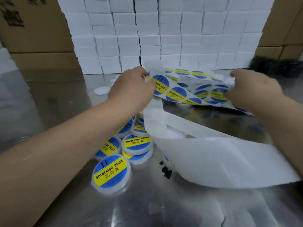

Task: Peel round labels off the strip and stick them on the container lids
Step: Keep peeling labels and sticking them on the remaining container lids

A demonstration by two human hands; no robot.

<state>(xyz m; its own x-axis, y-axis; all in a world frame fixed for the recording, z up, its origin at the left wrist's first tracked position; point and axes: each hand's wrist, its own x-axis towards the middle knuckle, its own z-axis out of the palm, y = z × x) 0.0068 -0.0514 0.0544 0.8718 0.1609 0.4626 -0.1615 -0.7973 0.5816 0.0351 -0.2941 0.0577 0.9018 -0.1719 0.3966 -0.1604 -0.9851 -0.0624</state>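
— While the strip (188, 95) is held up over the bench (164, 207), how does it look?
— White backing that carries round blue labels (176, 94), each with a yellow band reading SOLDERING PASTE. Its bare tail (221, 159) curls down toward the viewer.
— And around it?
— Labelled containers (113, 172) lie heaped at near left, partly hidden by the tail and the left forearm. White discs (101, 91) lie beyond them. Stacked white boxes (164, 38) stand behind, between cartons (36, 30). Black crumbs (166, 172) lie beside the tail.
— The hands?
— Left hand (132, 89) pinches the strip's left end, beside the first label. Right hand (250, 92), fingers curled, grips the strip's right part and touches a label there.
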